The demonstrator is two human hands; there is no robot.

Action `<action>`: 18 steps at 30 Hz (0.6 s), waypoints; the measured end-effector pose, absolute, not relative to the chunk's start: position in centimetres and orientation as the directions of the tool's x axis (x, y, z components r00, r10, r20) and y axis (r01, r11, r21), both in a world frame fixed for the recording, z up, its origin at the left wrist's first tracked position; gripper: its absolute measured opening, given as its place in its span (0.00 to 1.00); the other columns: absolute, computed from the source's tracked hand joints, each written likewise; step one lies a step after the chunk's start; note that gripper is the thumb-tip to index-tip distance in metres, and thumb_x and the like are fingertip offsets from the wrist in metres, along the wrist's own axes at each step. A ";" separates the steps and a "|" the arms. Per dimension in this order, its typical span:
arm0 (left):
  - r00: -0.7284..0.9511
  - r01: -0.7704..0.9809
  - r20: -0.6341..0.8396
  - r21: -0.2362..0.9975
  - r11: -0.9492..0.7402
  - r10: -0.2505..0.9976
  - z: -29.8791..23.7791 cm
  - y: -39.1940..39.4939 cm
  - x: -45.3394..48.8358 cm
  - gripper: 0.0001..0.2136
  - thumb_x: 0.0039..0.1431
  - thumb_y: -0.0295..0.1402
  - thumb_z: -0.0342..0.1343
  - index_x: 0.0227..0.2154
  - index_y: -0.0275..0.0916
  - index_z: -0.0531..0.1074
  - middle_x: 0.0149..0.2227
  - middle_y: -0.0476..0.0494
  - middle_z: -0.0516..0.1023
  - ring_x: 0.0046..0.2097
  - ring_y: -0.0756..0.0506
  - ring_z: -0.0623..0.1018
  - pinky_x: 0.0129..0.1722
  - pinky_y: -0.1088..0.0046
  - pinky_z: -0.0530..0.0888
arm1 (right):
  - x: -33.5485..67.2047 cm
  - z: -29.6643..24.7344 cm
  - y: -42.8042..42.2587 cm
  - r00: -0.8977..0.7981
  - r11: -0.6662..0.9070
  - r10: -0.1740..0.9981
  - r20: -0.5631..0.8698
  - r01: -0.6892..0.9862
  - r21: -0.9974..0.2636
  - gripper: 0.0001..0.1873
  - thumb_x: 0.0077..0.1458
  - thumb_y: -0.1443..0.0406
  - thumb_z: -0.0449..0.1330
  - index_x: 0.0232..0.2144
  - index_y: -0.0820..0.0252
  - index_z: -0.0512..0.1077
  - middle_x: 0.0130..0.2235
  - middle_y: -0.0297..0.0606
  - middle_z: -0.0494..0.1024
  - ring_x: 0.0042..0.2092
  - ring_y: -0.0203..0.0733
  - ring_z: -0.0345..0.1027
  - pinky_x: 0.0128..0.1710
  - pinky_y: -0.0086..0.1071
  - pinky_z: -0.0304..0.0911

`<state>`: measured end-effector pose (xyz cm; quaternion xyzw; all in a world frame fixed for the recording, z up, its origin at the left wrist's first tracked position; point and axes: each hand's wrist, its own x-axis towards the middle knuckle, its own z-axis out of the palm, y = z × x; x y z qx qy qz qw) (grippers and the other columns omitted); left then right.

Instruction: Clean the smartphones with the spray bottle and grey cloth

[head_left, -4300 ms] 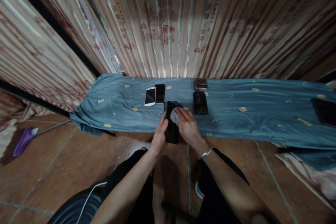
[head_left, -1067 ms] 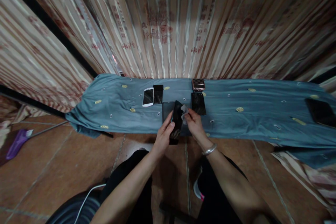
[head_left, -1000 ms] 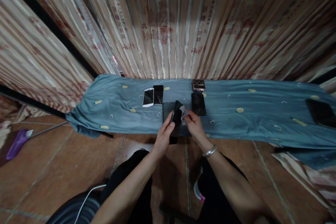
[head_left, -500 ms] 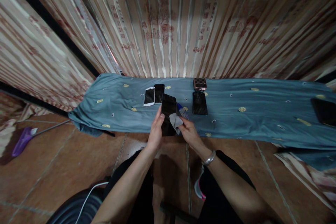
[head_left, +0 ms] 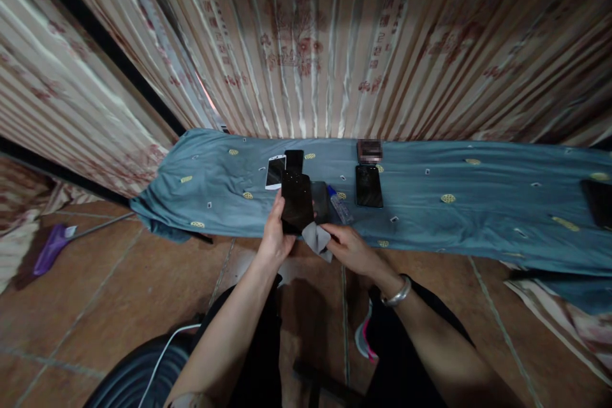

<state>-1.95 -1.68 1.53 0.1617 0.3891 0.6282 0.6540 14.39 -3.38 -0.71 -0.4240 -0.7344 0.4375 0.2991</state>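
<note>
My left hand (head_left: 275,236) grips a black phone (head_left: 296,201) by its left and lower edge, screen up and tilted. Small light specks show on the dark glass. Between the fingers of my right hand (head_left: 351,247) is a grey cloth (head_left: 316,239), bunched against the phone's lower right corner. Just behind the held phone, a dark flat item (head_left: 320,197) lies on the blue sheet, partly hidden. Beside it rests a clear bottle with a blue cap (head_left: 340,205). A white phone (head_left: 276,172) and another black phone (head_left: 294,160) lie behind my left hand.
A blue patterned sheet (head_left: 488,217) covers the long surface. On it are a dark phone (head_left: 368,186), a brownish case (head_left: 370,150) and a black item (head_left: 597,203) far right. Curtains (head_left: 301,95) hang behind. A purple broom (head_left: 51,248) lies on the tiled floor.
The held phone has shifted slightly left and tilted. The cloth has slid from its right side down to the lower right corner. The dark flat item behind now shows more.
</note>
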 end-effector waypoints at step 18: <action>-0.052 -0.783 -0.380 0.590 0.199 0.923 0.3 -1.6 -1.7 0.17 0.59 0.30 0.53 0.51 0.38 0.73 0.43 0.45 0.83 0.44 0.45 0.81 0.53 0.67 0.73 | 12.8 -0.4 -5.2 -0.448 0.758 0.638 0.626 0.508 -0.409 0.16 0.66 0.70 0.51 0.52 0.60 0.72 0.48 0.47 0.76 0.50 0.47 0.69 0.51 0.43 0.70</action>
